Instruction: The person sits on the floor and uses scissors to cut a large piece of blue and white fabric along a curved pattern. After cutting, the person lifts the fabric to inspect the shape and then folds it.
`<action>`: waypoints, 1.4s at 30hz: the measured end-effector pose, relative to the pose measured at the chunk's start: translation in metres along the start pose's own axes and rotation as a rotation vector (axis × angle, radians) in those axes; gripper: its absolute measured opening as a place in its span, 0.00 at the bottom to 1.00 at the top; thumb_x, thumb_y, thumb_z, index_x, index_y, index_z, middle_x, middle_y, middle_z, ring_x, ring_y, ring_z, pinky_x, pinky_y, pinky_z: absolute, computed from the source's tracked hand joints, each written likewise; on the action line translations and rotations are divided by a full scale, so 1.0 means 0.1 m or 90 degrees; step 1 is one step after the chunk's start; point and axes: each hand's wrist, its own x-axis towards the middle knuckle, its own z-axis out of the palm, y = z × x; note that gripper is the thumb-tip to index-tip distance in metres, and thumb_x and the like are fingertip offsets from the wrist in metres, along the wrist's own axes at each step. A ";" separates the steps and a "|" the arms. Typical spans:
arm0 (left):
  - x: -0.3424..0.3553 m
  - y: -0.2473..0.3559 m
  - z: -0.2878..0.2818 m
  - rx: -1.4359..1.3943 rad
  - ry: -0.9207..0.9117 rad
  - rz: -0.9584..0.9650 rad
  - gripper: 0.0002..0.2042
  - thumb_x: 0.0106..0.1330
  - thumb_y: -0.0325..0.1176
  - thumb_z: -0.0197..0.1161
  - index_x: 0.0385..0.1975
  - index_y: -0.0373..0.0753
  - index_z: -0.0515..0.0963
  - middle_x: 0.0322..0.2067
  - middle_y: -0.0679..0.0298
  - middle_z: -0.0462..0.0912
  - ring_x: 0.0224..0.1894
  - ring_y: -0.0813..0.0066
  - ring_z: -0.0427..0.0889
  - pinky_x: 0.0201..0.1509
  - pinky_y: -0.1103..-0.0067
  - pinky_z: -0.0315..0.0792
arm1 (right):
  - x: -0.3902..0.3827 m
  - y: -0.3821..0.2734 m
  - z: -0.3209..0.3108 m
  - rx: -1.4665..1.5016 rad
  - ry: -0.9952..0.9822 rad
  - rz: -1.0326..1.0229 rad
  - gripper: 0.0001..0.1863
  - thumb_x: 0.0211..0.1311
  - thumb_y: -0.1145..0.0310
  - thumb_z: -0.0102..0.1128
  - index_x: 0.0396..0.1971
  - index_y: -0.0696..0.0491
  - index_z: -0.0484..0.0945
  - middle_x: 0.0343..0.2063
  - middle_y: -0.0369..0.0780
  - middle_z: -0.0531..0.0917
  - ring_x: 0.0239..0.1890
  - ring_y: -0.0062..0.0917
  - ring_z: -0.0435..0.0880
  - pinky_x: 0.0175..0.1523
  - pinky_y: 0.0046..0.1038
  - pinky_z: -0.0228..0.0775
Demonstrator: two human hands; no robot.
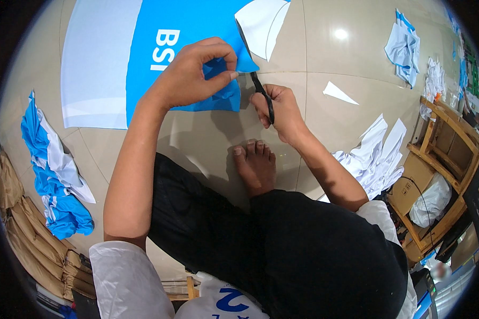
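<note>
A bright blue fabric piece (141, 50) with white lettering and a pale section (93, 64) lies on the tiled floor. My left hand (199, 74) grips the blue fabric near its right side, thumb and fingers curled on it. My right hand (277, 114) holds black scissors (270, 106), their blades at the fabric's right edge, close beside my left fingers. A white curved piece with dark edging (266, 26) lies just beyond the blades. My bare foot (255, 167) rests on the floor below both hands.
A blue-and-white cloth pile (50, 170) lies left, near brown rolled material (24, 234). White scraps (372, 159) and a small triangle (338, 93) lie right, with another cloth bundle (402, 50) farther back. A wooden frame (431, 143) stands at the right, with a cardboard box (410, 183).
</note>
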 end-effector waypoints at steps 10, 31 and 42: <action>0.00 -0.01 0.01 0.007 0.009 0.008 0.05 0.67 0.24 0.73 0.34 0.39 0.81 0.42 0.63 0.86 0.49 0.66 0.85 0.59 0.69 0.80 | 0.05 0.02 0.03 0.031 0.003 0.004 0.12 0.65 0.68 0.71 0.24 0.56 0.81 0.15 0.34 0.78 0.14 0.16 0.75 0.18 0.22 0.62; -0.01 -0.04 0.00 0.000 0.006 0.022 0.05 0.68 0.25 0.72 0.34 0.38 0.80 0.41 0.63 0.86 0.50 0.66 0.85 0.60 0.68 0.80 | -0.03 -0.05 0.18 0.020 0.015 -0.002 0.14 0.70 0.71 0.66 0.23 0.55 0.77 0.15 0.32 0.75 0.14 0.14 0.70 0.19 0.21 0.59; 0.00 -0.10 0.04 -0.019 0.054 0.081 0.04 0.67 0.27 0.73 0.36 0.40 0.83 0.36 0.66 0.84 0.41 0.69 0.81 0.45 0.72 0.78 | 0.01 -0.08 0.20 0.044 0.017 -0.010 0.14 0.69 0.69 0.67 0.22 0.55 0.77 0.13 0.34 0.76 0.13 0.15 0.71 0.19 0.22 0.59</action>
